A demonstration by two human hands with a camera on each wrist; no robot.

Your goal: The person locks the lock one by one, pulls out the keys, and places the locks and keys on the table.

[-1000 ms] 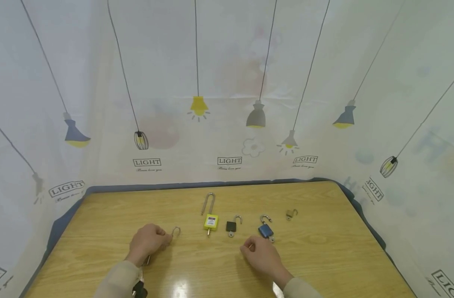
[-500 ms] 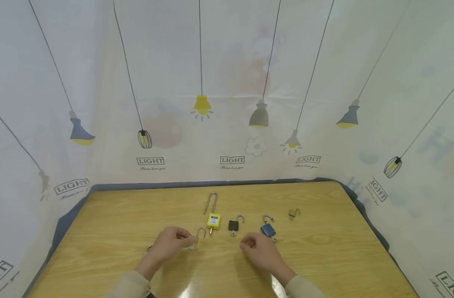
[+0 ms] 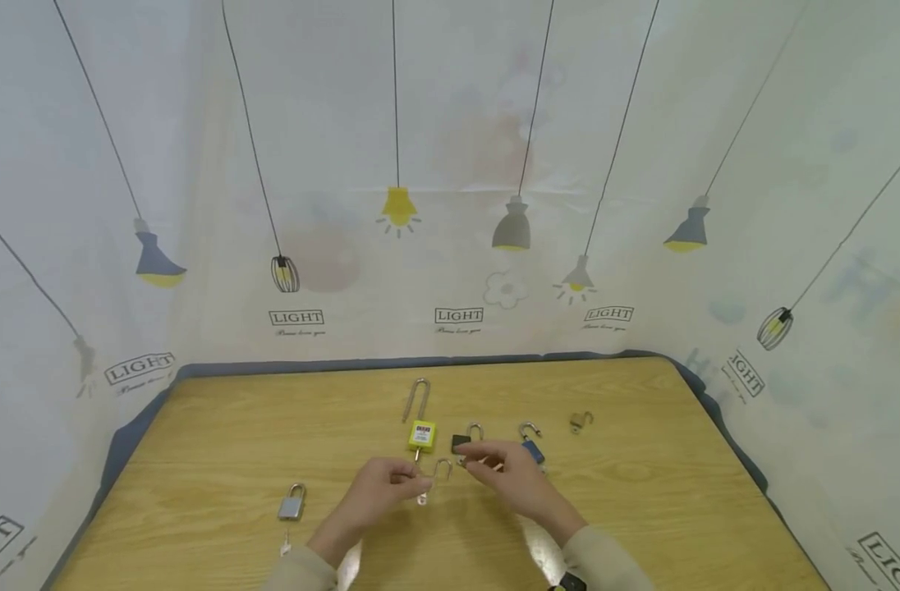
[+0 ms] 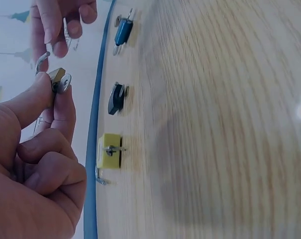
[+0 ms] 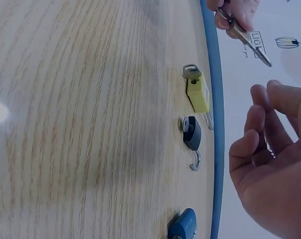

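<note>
Between thumb and forefinger, my left hand [image 3: 379,492] pinches a small brass padlock [image 4: 57,76], with a key in its base. Its shackle [image 3: 443,468] stands open and points away from the fingers. Close to the shackle's right side is my right hand [image 3: 515,478], thumb and fingers slightly bent and apart, holding nothing. In the right wrist view, a gap shows between the padlock's shackle [image 5: 262,56] and the right fingertips. Just beyond the hands lie a yellow padlock [image 3: 422,435] with a long shackle and a black padlock [image 3: 461,441], partly hidden by the right fingers.
A blue padlock [image 3: 533,451] lies behind the right hand, its shackle open. Further right is a small brass-coloured padlock [image 3: 576,422], also open. On the left, a silver padlock [image 3: 291,507] with a closed shackle has a key [image 3: 285,545] below it. Everything rests on a wooden table [image 3: 664,492].
My left hand has carried the small padlock rightward to the right hand, uncovering the silver padlock. The right hand's fingers have stretched out and reached slightly forward and left.
</note>
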